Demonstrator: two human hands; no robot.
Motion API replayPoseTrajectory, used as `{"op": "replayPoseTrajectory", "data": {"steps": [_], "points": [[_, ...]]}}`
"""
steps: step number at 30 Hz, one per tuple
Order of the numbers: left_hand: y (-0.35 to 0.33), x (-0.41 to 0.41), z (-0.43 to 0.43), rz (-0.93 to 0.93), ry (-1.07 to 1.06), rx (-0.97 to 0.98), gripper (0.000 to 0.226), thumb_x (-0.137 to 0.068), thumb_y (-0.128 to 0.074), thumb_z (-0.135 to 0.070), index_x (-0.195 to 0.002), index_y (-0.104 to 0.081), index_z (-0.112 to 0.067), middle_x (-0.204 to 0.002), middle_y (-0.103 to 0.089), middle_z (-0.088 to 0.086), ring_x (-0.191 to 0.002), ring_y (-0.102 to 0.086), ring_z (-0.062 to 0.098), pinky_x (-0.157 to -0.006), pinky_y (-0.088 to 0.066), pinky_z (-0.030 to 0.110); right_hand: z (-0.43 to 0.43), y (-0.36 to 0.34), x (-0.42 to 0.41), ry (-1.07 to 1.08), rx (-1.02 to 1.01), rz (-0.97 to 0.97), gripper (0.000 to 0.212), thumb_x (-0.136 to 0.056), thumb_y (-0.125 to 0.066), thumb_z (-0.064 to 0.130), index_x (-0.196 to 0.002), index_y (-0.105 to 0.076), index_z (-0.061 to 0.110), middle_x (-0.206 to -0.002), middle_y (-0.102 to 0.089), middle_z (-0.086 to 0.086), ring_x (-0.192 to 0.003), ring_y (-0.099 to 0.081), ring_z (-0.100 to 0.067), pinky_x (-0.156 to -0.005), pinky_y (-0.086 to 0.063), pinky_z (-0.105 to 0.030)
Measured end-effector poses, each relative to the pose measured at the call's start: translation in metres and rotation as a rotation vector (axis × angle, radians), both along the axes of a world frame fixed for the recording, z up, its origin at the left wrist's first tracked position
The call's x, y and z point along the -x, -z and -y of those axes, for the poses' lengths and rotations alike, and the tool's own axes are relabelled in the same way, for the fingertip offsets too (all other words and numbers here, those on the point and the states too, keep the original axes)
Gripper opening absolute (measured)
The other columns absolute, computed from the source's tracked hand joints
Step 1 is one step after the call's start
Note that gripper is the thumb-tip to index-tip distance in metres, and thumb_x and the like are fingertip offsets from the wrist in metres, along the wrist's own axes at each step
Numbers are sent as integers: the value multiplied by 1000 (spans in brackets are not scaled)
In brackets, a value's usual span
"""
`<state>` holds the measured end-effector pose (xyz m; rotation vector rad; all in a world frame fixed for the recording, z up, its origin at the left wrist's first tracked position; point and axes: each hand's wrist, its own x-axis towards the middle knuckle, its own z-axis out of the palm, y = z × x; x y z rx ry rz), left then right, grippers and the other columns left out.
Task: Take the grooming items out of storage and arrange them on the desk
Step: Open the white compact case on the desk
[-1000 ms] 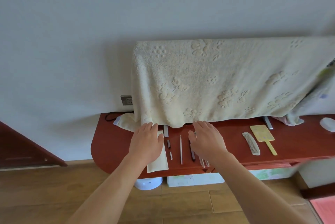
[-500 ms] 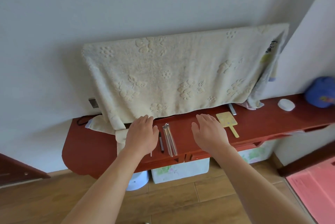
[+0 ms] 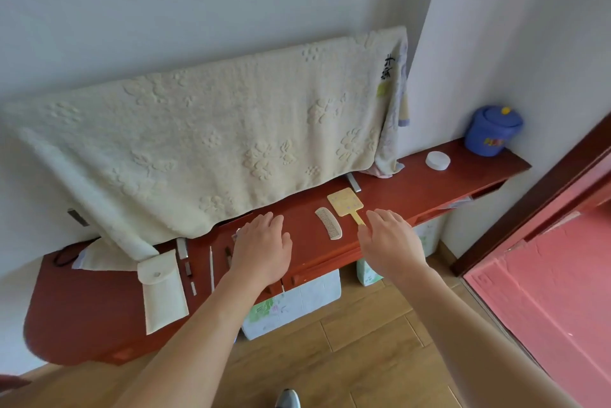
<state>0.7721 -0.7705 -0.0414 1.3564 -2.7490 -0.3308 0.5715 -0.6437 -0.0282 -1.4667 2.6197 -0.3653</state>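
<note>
Left hand (image 3: 264, 245) flat over red table (image 3: 82, 318), fingers (image 3: 269, 220) straight, holding nothing. Right hand (image 3: 390, 242) same, spread, beside comb (image 3: 329, 227) and yellow mirror (image 3: 345, 202).

The towel (image 3: 215, 143) is concealing whatever is standing behind it. The left hand (image 3: 263, 247) is covering part of the slim tools (image 3: 211, 262), which are showing too small to identify. The right hand (image 3: 391, 244) is overlapping the handle tip of the mirror (image 3: 345, 202). The bottom edge is cutting off a shoe (image 3: 287, 400).

Surface (image 3: 413, 186) glossy red lacquered wood; towel (image 3: 205, 149) embossed matt terry cloth; pouch (image 3: 163, 298) matt cream fabric; comb (image 3: 329, 223) pale plastic; floor (image 3: 363, 341) smooth wood planks.
</note>
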Motion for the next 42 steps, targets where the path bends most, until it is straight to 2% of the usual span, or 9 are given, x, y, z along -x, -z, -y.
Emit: {"op": "replayPoseTrajectory", "data": {"steps": [6,13,19,22,26,34,36,38,42], "points": [[4,45,18,5,169,-18,52,-104,-31,-35,-150,-35,-11,-155,-38,8,-145,-30,23,-119,-27,43,-17,1,27,174,-4,-23,42,-99,-29,36,-112,-60,11,-115,-62,-3,-112,-52,-22,-96,-42,-34],[1,82,33,-30,318,-11,49,-104,-32,-33,-147,-41,-12,-148,-46,5,-139,-39,21,-116,-32,39,-33,2,38,352,53,-21,35,-97,-31,32,-99,-61,14,-106,-63,-1,-104,-55,-22,-88,-43,-33],[-2,119,19,-73,419,-31,42,-103,-33,-29,-137,-50,-11,-141,-52,6,-131,-45,20,-110,-36,36,-60,6,47,436,79,-21,24,-94,-31,31,-77,-43,19,-81,-50,7,-86,-50,-17,-76,-40,-29],[1,145,9,-83,452,-48,39,-100,-32,-30,-126,-55,-13,-132,-57,4,-125,-49,20,-107,-42,38,-79,7,66,467,79,-28,22,-95,-34,29,-79,-46,20,-85,-53,6,-86,-49,-18,-75,-38,-28],[2,183,-15,-46,466,-66,50,-103,-29,-35,-148,-40,-15,-153,-42,4,-144,-33,21,-118,-32,43,-108,7,101,504,105,-3,24,-95,-34,27,-73,-40,19,-80,-50,5,-86,-46,-19,-75,-36,-30],[-5,260,-80,-24,431,-30,50,-105,-28,-35,-151,-36,-17,-156,-38,3,-146,-30,21,-120,-27,40,-164,6,184,494,71,-16,24,-94,-34,26,-75,-46,19,-81,-51,6,-87,-50,-19,-73,-38,-30],[-5,274,-94,-24,423,-29,49,-105,-28,-36,-150,-37,-18,-156,-38,2,-145,-31,21,-119,-27,40,-175,4,200,473,57,-17,23,-95,-35,23,-80,-50,18,-85,-54,5,-91,-53,-22,-74,-38,-30],[-4,287,-102,-12,416,-32,50,-105,-27,-36,-151,-36,-18,-156,-37,2,-146,-29,20,-119,-27,40,-181,2,215,458,39,-18,26,-97,-36,22,-98,-60,13,-101,-61,-1,-103,-54,-26,-83,-42,-33],[-6,312,-104,9,402,-34,51,-105,-26,-36,-152,-34,-18,-158,-35,3,-147,-27,21,-121,-25,40,-182,-4,245,439,37,-20,33,-99,-36,26,-114,-59,8,-117,-62,-5,-112,-51,-25,-93,-41,-35]]}}
